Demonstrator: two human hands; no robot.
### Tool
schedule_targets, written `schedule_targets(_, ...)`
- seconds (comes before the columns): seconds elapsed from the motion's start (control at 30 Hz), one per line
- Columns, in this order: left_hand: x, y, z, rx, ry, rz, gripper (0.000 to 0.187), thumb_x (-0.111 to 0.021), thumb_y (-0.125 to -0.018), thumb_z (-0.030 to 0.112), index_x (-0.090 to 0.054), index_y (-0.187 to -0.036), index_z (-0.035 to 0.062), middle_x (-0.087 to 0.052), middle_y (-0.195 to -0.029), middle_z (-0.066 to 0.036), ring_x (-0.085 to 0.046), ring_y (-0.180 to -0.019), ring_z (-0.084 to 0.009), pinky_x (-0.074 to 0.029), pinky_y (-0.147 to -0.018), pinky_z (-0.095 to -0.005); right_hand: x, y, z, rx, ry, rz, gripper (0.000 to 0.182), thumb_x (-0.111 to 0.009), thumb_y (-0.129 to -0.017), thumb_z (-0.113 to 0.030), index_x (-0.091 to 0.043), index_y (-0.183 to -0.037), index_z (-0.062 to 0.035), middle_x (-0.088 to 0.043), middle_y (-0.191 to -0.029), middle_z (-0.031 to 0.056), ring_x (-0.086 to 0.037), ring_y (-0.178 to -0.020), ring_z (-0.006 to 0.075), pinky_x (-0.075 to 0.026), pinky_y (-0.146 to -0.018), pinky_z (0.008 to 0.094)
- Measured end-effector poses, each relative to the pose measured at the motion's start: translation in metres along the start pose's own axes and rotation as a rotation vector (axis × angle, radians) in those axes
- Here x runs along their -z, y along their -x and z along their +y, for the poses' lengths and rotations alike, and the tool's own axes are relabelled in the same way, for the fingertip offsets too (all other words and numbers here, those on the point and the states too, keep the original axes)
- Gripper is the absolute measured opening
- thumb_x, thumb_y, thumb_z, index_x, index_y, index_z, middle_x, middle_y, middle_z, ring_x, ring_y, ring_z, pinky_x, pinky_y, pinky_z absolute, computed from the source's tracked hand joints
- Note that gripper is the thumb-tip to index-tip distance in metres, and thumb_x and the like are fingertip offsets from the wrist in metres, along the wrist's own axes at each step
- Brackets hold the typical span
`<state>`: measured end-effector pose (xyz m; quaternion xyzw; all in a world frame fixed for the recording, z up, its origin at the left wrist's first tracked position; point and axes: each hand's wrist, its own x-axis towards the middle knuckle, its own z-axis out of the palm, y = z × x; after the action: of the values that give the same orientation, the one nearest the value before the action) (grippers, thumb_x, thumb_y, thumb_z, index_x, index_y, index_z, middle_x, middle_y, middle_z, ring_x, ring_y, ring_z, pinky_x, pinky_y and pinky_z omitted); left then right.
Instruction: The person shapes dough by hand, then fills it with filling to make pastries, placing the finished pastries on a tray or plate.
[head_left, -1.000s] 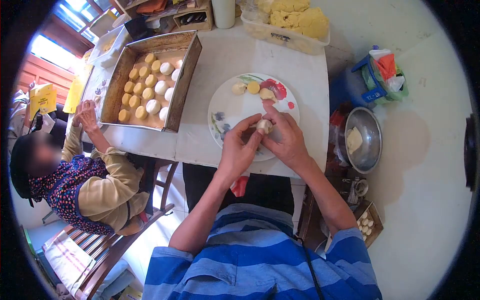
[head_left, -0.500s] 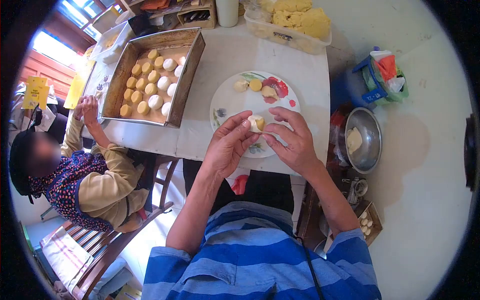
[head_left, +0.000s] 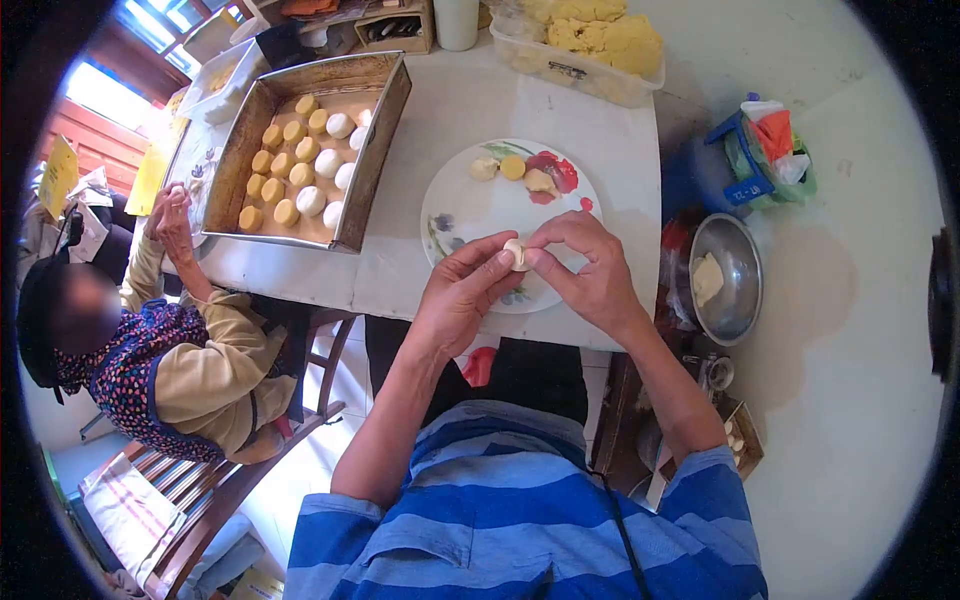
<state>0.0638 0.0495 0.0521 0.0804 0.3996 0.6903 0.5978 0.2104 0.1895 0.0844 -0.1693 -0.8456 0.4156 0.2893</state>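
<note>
Between my two hands, above the near part of a flowered plate (head_left: 445,205), is a small ball of pale dough (head_left: 517,254). My left hand (head_left: 462,285) grips it from the left with thumb and fingers. From the right, the thumb and fingertips of my right hand (head_left: 585,265) pinch its edge, where a fold shows. On the far side of the plate lie a pale dough piece (head_left: 484,168), a round yellow piece (head_left: 512,167) and a flattened pale dough piece (head_left: 541,182).
A metal tray (head_left: 374,150) holds several yellow and white rounds. Behind the plate stands a plastic tub (head_left: 600,85) of yellow dough. A steel bowl (head_left: 735,300) with dough is at the right, below a blue bin (head_left: 700,165). Another person (head_left: 200,370) sits at the left, hands at the table.
My right fingers have closed in on the dough ball. Its yellow filling, visible before, is now covered by pale dough. The other person's hands have shifted slightly.
</note>
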Motion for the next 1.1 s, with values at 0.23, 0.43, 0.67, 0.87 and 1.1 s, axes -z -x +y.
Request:
schedule_targets(0.23,-0.004,0.001,-0.005,-0.012,0.048,0.03,0.038,-0.066,-0.104,0.012,-0.06,-0.139,-0.0029,-0.069,-0.126,-0.013,-0.07,-0.112,-0.0196,-0.059,-0.101,-0.0322,0.001,0.001,-0.007,-0.033,0.018,0.004,0.02,-0.084,-0.087,-0.015,-0.077,-0.102,-0.003,-0.066,-0.115,0.0101,-0.067,-0.106,0.0255,-0.053,-0.098,0.0376)
schedule_targets(0.43,-0.007,0.001,-0.008,-0.029,-0.011,0.0,0.04,-0.069,-0.103,0.011,-0.06,-0.139,-0.0035,-0.069,-0.125,-0.013,-0.071,-0.111,-0.0195,-0.059,-0.099,-0.0313,-0.008,0.009,0.012,-0.183,-0.226,-0.002,0.021,-0.084,-0.089,-0.018,-0.076,-0.101,-0.0021,-0.065,-0.12,0.0089,-0.064,-0.114,0.0208,-0.052,-0.099,0.0362)
schedule_targets(0.67,-0.006,0.002,-0.001,0.043,0.123,-0.043,0.047,-0.065,-0.106,0.015,-0.052,-0.147,-0.0026,-0.067,-0.128,-0.016,-0.071,-0.112,-0.0208,-0.061,-0.097,-0.028,-0.001,0.008,0.003,-0.351,-0.602,0.04,0.022,-0.084,-0.09,-0.019,-0.073,-0.104,-0.0059,-0.064,-0.127,0.0089,-0.063,-0.12,0.0215,-0.051,-0.102,0.0358)
schedule_targets(0.87,-0.005,-0.002,-0.003,0.033,0.162,-0.055,0.045,-0.063,-0.107,0.017,-0.052,-0.146,-0.0019,-0.067,-0.126,-0.017,-0.071,-0.113,-0.0202,-0.061,-0.098,-0.0274,0.014,0.014,-0.004,0.014,0.046,-0.02,0.023,-0.086,-0.082,-0.015,-0.074,-0.101,-0.008,-0.062,-0.13,0.0104,-0.063,-0.12,0.0293,-0.052,-0.102,0.0395)
schedule_targets(1.1,-0.008,0.0,-0.005,0.063,0.205,-0.07,0.042,-0.065,-0.106,0.016,-0.056,-0.143,-0.0025,-0.068,-0.127,-0.015,-0.071,-0.112,-0.0199,-0.059,-0.101,-0.0298,0.009,0.017,0.004,0.067,0.109,-0.043,0.019,-0.084,-0.083,-0.011,-0.073,-0.098,-0.0063,-0.064,-0.127,0.0113,-0.063,-0.119,0.0286,-0.052,-0.102,0.0415)
